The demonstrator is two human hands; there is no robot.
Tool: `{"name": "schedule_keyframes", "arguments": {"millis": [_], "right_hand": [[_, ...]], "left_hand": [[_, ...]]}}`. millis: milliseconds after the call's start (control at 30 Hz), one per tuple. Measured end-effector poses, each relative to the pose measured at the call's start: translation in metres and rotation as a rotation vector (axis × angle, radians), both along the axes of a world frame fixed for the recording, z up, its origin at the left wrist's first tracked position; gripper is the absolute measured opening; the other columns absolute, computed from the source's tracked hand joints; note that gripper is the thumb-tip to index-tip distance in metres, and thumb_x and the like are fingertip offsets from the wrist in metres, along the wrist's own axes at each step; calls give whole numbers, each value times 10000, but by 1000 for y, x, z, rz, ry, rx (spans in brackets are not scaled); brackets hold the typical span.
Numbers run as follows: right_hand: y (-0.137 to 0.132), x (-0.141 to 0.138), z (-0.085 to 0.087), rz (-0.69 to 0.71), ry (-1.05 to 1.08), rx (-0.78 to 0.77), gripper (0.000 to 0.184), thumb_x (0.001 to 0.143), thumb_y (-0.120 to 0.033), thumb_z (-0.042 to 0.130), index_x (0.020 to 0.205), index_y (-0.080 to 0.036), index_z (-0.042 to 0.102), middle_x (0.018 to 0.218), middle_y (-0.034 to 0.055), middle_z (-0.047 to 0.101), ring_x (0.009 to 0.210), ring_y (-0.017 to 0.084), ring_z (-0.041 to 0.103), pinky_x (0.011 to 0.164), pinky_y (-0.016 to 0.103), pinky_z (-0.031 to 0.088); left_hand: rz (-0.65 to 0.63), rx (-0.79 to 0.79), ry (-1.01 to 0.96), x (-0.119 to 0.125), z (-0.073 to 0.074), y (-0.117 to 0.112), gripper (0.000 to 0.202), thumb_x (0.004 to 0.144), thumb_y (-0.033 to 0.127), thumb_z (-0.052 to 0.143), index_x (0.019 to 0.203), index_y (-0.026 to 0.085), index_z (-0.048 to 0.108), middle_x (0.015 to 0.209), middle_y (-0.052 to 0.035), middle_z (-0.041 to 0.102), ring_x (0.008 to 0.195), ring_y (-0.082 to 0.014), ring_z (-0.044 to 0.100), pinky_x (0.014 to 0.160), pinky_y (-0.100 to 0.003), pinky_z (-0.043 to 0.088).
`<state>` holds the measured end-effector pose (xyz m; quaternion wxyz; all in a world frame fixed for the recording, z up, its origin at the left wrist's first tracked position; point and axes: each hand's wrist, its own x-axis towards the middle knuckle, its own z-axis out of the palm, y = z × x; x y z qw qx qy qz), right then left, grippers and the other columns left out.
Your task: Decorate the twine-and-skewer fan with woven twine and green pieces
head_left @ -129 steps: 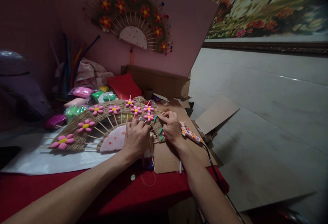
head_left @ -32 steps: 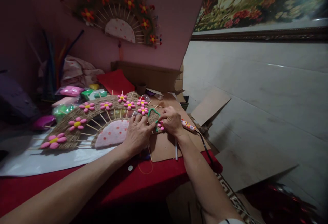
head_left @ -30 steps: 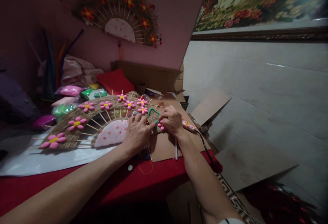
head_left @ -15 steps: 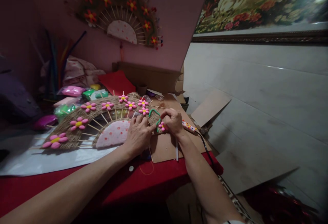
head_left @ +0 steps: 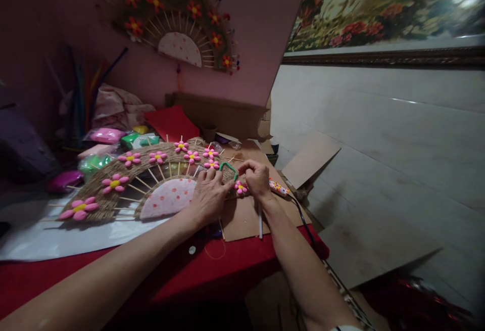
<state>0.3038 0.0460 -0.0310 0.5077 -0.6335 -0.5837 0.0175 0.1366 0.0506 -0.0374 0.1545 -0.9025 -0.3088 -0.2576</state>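
Observation:
A large fan wrapped in brown twine [head_left: 146,153], with thin wooden ribs and pink clay flowers, lies across the table. My left hand [head_left: 209,194] presses down on its right part, fingers bent and their tips mostly hidden; the thumb reaches to a green fuzzy pipe cleaner [head_left: 228,164]. That green strip curves in a loop over the twine. At its right side my right hand [head_left: 256,179] is closed in a pinch by the strip; the exact contact is hard to make out. Just below the loop sits a pink flower [head_left: 240,187] with a yellow centre.
A patterned glue gun [head_left: 278,186] with a black cord lies right of my right hand on a cardboard sheet [head_left: 242,222]. Bags of coloured clay [head_left: 107,135] stand behind the fan. A finished fan [head_left: 180,48] hangs on the pink board. The red tablecloth [head_left: 170,260] drops at the front edge.
The green pipe cleaner's loop has become rounder, and its lower end near my left thumb shows less. My hands stay almost in place; the view has shifted slightly.

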Motion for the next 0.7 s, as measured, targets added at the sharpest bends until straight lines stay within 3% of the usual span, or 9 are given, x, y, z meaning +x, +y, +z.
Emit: {"name": "schedule_keyframes", "arguments": {"millis": [133,300,467,700], "right_hand": [[1,-1,0,9,-35,-108,290,639,-96,406,649,-212,672,636,-19,687,654,150,628,635,238,456],[5,3,-3,-20,40,-75,309,651,-108,392,720,-207,676,685,-9,703,680,156,641,627,246,468],[8,4,-6,56,53,-142,337,621,-82,404,777,-208,675,669,-16,706,664,151,651,646,249,484],[7,3,-5,-6,106,-64,305,657,-108,397,797,-191,655,671,1,696,660,162,649,642,263,482]], "left_hand": [[-5,-1,-7,1,2,1,290,862,237,471,1060,287,676,937,-134,568,955,-305,430,783,-432,319],[1,19,-14,2,5,3,321,864,210,457,1104,291,654,974,-140,572,998,-314,422,808,-445,318],[-22,-14,-28,2,3,8,276,853,219,494,1032,305,686,977,-127,575,1010,-306,420,827,-443,313],[-18,26,1,3,4,10,307,861,232,490,1108,318,651,959,-120,573,979,-301,424,811,-435,321]]}}
